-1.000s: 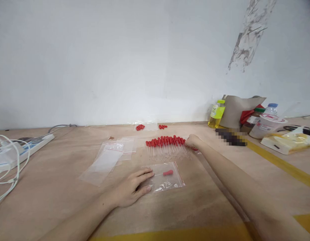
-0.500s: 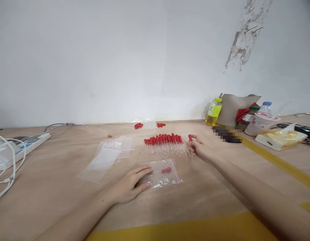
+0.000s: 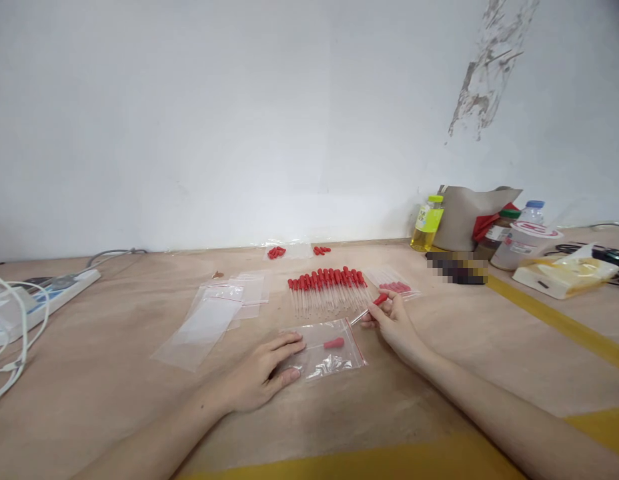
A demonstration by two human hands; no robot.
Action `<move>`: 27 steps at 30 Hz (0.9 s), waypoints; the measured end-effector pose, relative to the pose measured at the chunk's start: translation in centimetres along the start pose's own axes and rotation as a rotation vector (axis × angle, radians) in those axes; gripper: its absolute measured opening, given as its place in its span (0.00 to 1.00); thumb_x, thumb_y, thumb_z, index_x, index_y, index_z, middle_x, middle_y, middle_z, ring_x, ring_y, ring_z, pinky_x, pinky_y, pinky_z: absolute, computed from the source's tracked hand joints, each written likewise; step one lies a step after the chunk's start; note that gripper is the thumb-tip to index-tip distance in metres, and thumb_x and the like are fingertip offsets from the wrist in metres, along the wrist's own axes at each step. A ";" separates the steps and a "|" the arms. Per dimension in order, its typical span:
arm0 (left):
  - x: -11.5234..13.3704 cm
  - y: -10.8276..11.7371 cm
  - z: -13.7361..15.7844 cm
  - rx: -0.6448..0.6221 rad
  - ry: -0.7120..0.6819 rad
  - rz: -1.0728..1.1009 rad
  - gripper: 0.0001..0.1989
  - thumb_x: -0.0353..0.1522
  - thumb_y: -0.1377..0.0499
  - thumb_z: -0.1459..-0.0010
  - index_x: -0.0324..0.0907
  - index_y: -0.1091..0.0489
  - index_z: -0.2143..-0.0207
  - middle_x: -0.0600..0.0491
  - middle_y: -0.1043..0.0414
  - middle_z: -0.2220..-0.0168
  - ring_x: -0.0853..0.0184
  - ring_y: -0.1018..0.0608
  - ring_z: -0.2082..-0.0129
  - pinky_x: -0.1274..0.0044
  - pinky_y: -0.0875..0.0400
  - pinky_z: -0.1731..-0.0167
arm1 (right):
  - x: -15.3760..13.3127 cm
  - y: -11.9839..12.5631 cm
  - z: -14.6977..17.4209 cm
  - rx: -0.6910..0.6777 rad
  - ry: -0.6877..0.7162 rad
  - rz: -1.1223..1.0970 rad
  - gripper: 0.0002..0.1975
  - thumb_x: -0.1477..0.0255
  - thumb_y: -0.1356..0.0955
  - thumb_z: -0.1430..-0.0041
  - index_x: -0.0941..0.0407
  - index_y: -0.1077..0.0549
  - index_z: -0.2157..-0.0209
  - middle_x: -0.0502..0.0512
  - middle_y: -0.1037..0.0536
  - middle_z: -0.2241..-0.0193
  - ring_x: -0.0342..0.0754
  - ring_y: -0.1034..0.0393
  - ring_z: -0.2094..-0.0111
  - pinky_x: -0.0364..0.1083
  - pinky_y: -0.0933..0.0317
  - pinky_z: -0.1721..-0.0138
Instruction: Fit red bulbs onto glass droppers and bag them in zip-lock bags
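My left hand (image 3: pixel 269 367) lies with fingers and thumb apart on the left end of a clear zip bag (image 3: pixel 309 365), pressing it to the table. Inside the bag lies a dropper with a red rubber bulb (image 3: pixel 334 343). Pinched in my right hand (image 3: pixel 392 323) is another dropper (image 3: pixel 381 299), tilted, its clear tube pointing down-left to the bag's red-striped right edge. Whether the tip is inside the bag, I cannot tell. Just behind is a row of several red-bulbed droppers (image 3: pixel 329 279). A bag of red-bulbed droppers (image 3: pixel 394 287) lies beyond my right hand.
Flat clear bags (image 3: pixel 209 317) overlap at the left. Loose red bulbs (image 3: pixel 277 253) lie near the wall. A power strip (image 3: pixel 72 293) with white cables is far left. A yellow-capped bottle (image 3: pixel 427 223), a tub (image 3: pixel 524 247) and a tissue pack (image 3: pixel 564 273) stand at right.
My right hand has moved left and nearer with its dropper, tipping it from upright to slanted toward the bag's edge. The bag of droppers behind it now shows. My left hand stays put.
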State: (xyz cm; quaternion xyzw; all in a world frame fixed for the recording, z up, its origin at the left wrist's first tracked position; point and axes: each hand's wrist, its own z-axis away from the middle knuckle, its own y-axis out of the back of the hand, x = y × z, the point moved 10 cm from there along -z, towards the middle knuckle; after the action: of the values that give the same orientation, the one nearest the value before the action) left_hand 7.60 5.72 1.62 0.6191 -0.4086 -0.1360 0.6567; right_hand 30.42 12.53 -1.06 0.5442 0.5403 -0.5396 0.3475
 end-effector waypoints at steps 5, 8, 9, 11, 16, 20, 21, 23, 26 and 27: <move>0.0 0.1 0.0 0.005 0.023 0.018 0.23 0.40 0.53 0.40 0.49 0.48 0.43 0.52 0.47 0.42 0.62 0.43 0.43 0.66 0.46 0.45 | 1.1 -1.5 1.2 -0.145 -0.168 0.007 0.18 0.61 0.31 0.57 0.56 0.35 0.66 0.49 0.29 0.74 0.42 0.31 0.74 0.45 0.35 0.69; -0.1 0.2 0.0 0.025 0.023 0.034 0.24 0.40 0.52 0.40 0.49 0.50 0.42 0.52 0.46 0.42 0.61 0.43 0.43 0.66 0.46 0.46 | 0.5 -2.9 2.0 -0.334 -0.127 0.204 0.15 0.63 0.30 0.57 0.58 0.30 0.68 0.50 0.27 0.74 0.40 0.34 0.76 0.42 0.38 0.73; 0.0 0.2 0.0 0.031 0.017 0.039 0.24 0.40 0.52 0.40 0.49 0.50 0.42 0.52 0.46 0.42 0.62 0.43 0.43 0.66 0.45 0.46 | 0.2 -3.4 2.3 -0.393 -0.086 0.261 0.15 0.64 0.30 0.57 0.58 0.30 0.68 0.50 0.27 0.74 0.40 0.35 0.76 0.41 0.40 0.74; 0.1 0.3 0.0 0.037 0.009 0.044 0.24 0.39 0.51 0.41 0.49 0.51 0.42 0.52 0.46 0.42 0.62 0.42 0.44 0.67 0.45 0.46 | -0.2 -4.4 2.8 -0.473 -0.006 0.325 0.14 0.65 0.30 0.56 0.58 0.29 0.68 0.49 0.28 0.76 0.39 0.36 0.78 0.40 0.42 0.75; 0.3 0.5 -0.1 0.053 -0.009 0.055 0.24 0.38 0.51 0.41 0.48 0.50 0.42 0.52 0.45 0.43 0.62 0.40 0.45 0.67 0.44 0.47 | 0.1 -6.0 3.3 -0.483 0.031 0.304 0.13 0.65 0.32 0.54 0.57 0.32 0.68 0.49 0.27 0.79 0.41 0.34 0.79 0.40 0.42 0.78; -0.1 0.4 -0.1 0.047 0.016 0.058 0.24 0.39 0.50 0.42 0.48 0.49 0.43 0.51 0.45 0.43 0.60 0.41 0.45 0.67 0.44 0.47 | 0.5 -6.8 3.6 -0.503 -0.023 0.283 0.12 0.61 0.34 0.52 0.56 0.32 0.74 0.52 0.25 0.75 0.45 0.30 0.73 0.43 0.38 0.72; -0.2 0.4 -0.1 0.045 0.023 0.059 0.24 0.39 0.50 0.42 0.48 0.49 0.43 0.51 0.45 0.43 0.60 0.41 0.45 0.67 0.45 0.46 | 0.5 -7.0 3.7 -0.538 -0.030 0.298 0.12 0.61 0.35 0.51 0.56 0.31 0.75 0.52 0.25 0.75 0.46 0.30 0.72 0.43 0.38 0.72; -0.1 0.5 0.0 0.047 0.022 0.062 0.24 0.39 0.50 0.41 0.49 0.49 0.43 0.51 0.44 0.44 0.60 0.40 0.45 0.66 0.44 0.47 | 0.3 -6.8 3.6 -0.555 -0.022 0.349 0.13 0.61 0.35 0.51 0.56 0.30 0.75 0.51 0.25 0.76 0.46 0.30 0.72 0.43 0.38 0.73; 0.3 0.6 0.0 0.042 -0.002 0.070 0.22 0.38 0.50 0.41 0.49 0.47 0.44 0.52 0.43 0.45 0.61 0.39 0.46 0.67 0.42 0.48 | -0.6 -4.7 1.5 -0.400 0.057 0.458 0.10 0.64 0.35 0.52 0.56 0.28 0.74 0.51 0.26 0.76 0.45 0.32 0.73 0.42 0.39 0.73; 0.5 0.6 0.0 0.037 -0.009 0.073 0.21 0.38 0.51 0.41 0.49 0.46 0.45 0.52 0.43 0.45 0.62 0.39 0.46 0.68 0.42 0.48 | -1.2 -3.6 0.5 -0.323 0.097 0.504 0.09 0.66 0.34 0.53 0.57 0.28 0.75 0.51 0.26 0.77 0.45 0.33 0.74 0.42 0.40 0.73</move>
State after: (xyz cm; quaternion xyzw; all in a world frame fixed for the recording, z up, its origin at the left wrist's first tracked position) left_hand 7.73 5.52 2.39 0.6151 -0.4363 -0.1072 0.6480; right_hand 27.04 12.38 0.69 0.6240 0.4831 -0.3165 0.5264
